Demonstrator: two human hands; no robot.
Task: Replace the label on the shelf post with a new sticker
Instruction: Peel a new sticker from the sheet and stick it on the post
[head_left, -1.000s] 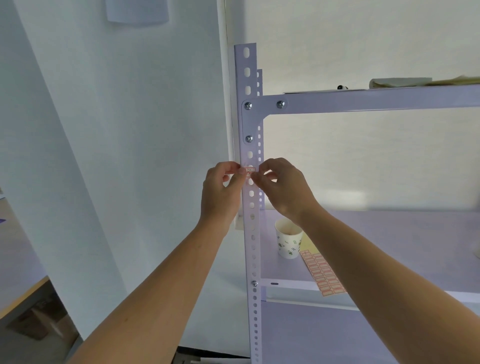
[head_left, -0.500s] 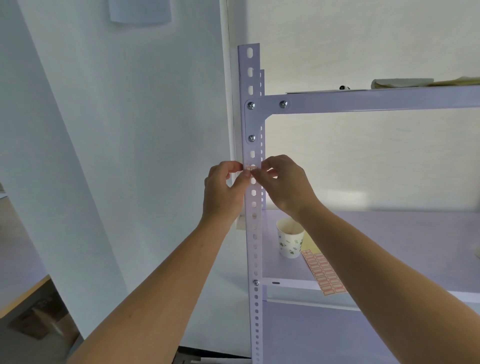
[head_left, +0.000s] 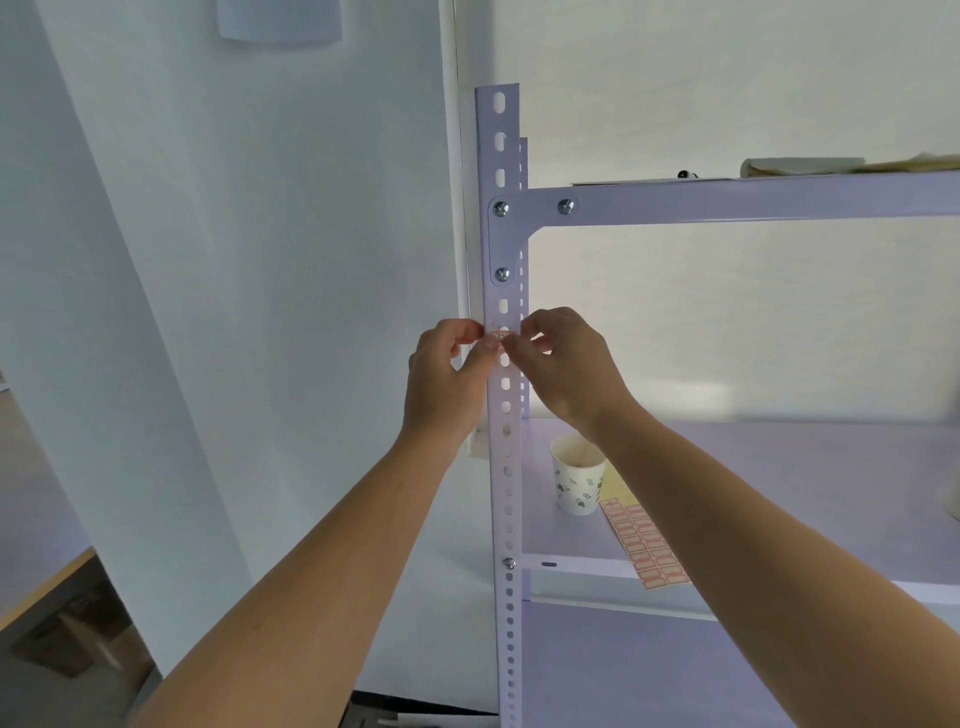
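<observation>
A white perforated shelf post (head_left: 506, 467) stands upright in the middle of the view. A small red-bordered label (head_left: 502, 335) sits across the post at hand height. My left hand (head_left: 449, 379) is at the label's left end, thumb and curled fingers pinching it. From the right, my right hand (head_left: 563, 364) pinches the label's other end with its fingertips. Both hands partly cover the label. A sheet of red-bordered stickers (head_left: 644, 545) lies on the middle shelf (head_left: 779, 467).
A paper cup (head_left: 577, 480) with a green print stands on the middle shelf next to the sticker sheet. The upper shelf beam (head_left: 753, 200) carries flat items. A white wall panel (head_left: 234, 312) stands left of the post. Cardboard boxes (head_left: 67, 639) lie on the floor at lower left.
The view has shifted slightly. Both hands stay pinched at the label on the post; fingertips have edged closer together over it.
</observation>
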